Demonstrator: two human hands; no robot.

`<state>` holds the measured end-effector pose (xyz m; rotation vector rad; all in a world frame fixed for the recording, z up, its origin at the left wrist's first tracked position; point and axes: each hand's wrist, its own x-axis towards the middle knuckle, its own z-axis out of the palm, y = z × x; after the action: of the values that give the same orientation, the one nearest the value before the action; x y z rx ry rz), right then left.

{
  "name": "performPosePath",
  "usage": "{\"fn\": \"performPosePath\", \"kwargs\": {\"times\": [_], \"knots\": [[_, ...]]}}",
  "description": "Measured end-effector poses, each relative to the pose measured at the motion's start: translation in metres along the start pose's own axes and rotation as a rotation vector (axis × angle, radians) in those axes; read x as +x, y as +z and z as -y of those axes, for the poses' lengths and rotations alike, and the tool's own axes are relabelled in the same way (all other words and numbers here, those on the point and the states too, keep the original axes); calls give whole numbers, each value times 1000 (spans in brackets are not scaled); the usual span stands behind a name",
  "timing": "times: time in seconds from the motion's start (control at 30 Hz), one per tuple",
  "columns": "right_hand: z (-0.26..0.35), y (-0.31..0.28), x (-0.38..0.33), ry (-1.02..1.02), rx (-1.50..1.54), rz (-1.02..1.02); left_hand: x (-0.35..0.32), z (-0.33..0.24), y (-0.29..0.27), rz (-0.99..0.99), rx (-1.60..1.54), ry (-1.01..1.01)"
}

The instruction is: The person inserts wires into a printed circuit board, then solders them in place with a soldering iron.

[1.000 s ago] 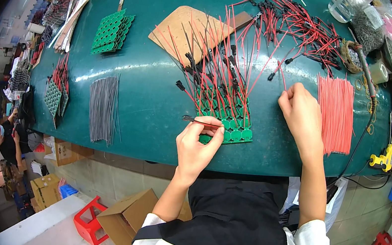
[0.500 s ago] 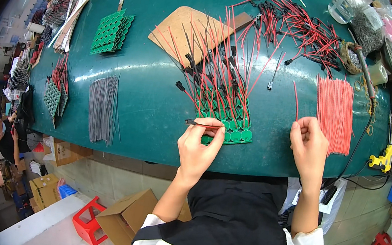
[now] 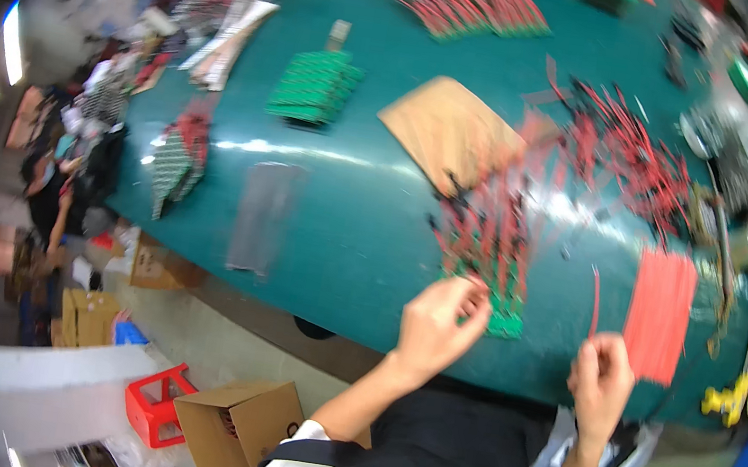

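Observation:
The picture is blurred by motion. My left hand (image 3: 443, 327) pinches at the lower left edge of a green circuit board (image 3: 505, 323) made of joined round pieces. A lead with red and black wire is in its fingertips, mostly smeared now. Red and black leads with black connectors (image 3: 491, 217) rise from the board. My right hand (image 3: 603, 376), farther right at the table's near edge, is closed on the lower end of a single red wire (image 3: 595, 298), which stands up from the fingers. Beside it lies a neat bundle of red wires (image 3: 659, 317).
A brown flat sheet (image 3: 441, 128) lies behind the board, and loose connector leads (image 3: 629, 150) are heaped at the back right. Grey wires (image 3: 263, 218) and stacked green boards (image 3: 313, 86) lie left. A yellow glue gun (image 3: 727, 398) is at the right edge.
The whole view has swung, so the table and both hands appear lower and farther right. Both hands keep their pinch, the right one still with the red wire.

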<state>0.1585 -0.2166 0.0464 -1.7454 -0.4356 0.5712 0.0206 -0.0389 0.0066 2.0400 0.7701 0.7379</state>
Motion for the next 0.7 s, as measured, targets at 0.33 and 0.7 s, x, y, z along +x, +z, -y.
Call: {"fn": "performPosePath", "kwargs": {"times": [0.33, 0.7], "knots": [[-14, 0, -35, 163, 120, 293, -19, -10, -12, -56, 93, 516], [33, 23, 1, 14, 10, 372, -15, -7, -22, -21, -85, 505]]}}
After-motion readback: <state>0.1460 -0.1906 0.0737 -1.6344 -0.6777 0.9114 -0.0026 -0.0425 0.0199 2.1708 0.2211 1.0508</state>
